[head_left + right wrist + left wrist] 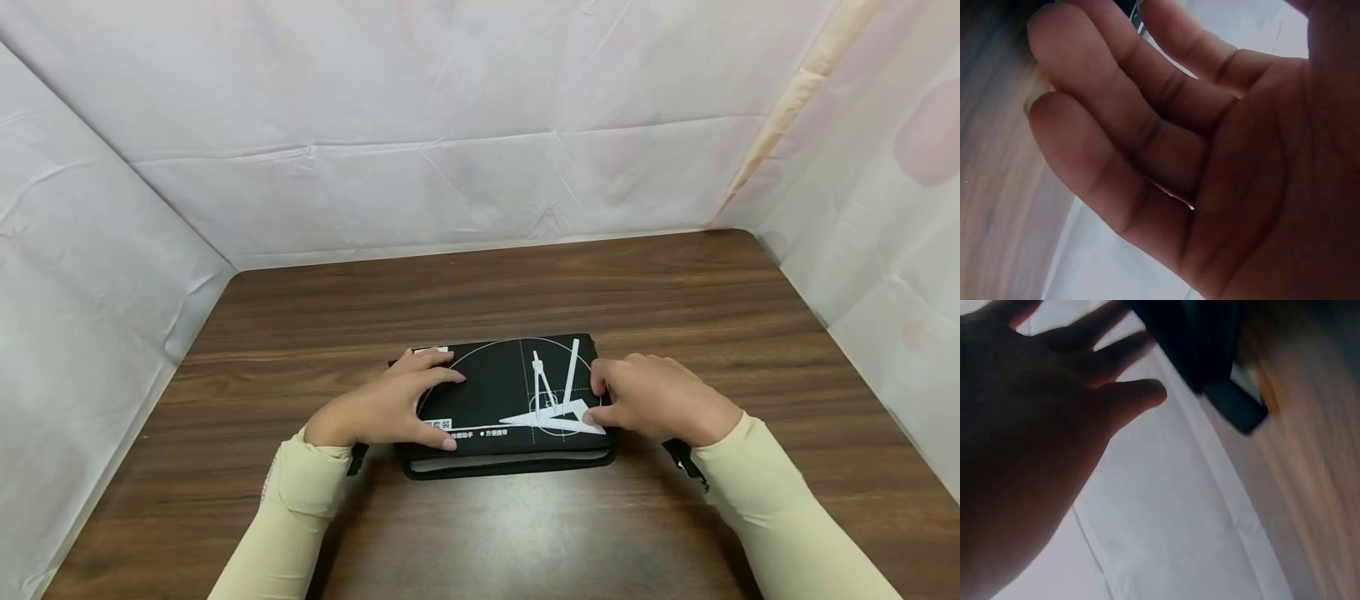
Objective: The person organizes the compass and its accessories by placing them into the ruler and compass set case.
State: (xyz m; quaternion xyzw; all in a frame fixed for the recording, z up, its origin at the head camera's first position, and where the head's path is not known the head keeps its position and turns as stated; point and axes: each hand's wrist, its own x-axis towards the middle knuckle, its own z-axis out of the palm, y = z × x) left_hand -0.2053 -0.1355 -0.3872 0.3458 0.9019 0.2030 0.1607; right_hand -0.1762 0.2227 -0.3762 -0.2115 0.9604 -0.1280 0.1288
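A black zip case (487, 387) lies flat on the table, its top printed in white with a compass, a set square and a ruler. My left hand (408, 396) rests over the case's left end, fingers spread and the thumb near its front edge. At the other end, my right hand (652, 396) grips the right edge, thumb over the printed set square and index finger bent at the side. In the left wrist view, a dark edge of the case (1210, 350) shows beside the outstretched fingers. The right wrist view has the other fingers (1079, 137) loosely bent.
The brown wood-grain table (337, 308) reaches back to a pale sheet wall (420, 200). Similar sheets stand at the left and right sides. A dark wrist strap (684, 458) hangs under the right wrist.
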